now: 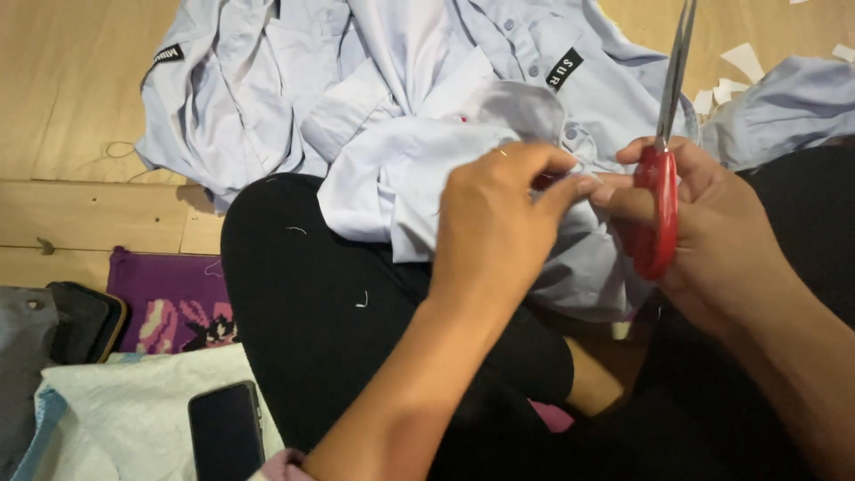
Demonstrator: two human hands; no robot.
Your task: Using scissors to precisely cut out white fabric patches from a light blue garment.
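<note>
A pale blue shirt (374, 116) lies crumpled over my lap and the wooden floor. My left hand (494, 218) pinches a fold of its fabric between thumb and fingers. My right hand (712, 232) grips red-handled scissors (657, 209), their closed blades pointing up past the top edge. The fingertips of both hands meet at the same bit of cloth. What lies between the fingertips is hidden.
My black-trousered leg (312, 294) sits under the shirt. A dark phone (227, 432) rests on a light cloth (125, 405) at the lower left, next to a purple patterned mat (165, 307) and a black pouch (85, 321). White paper scraps (739, 67) lie at the upper right.
</note>
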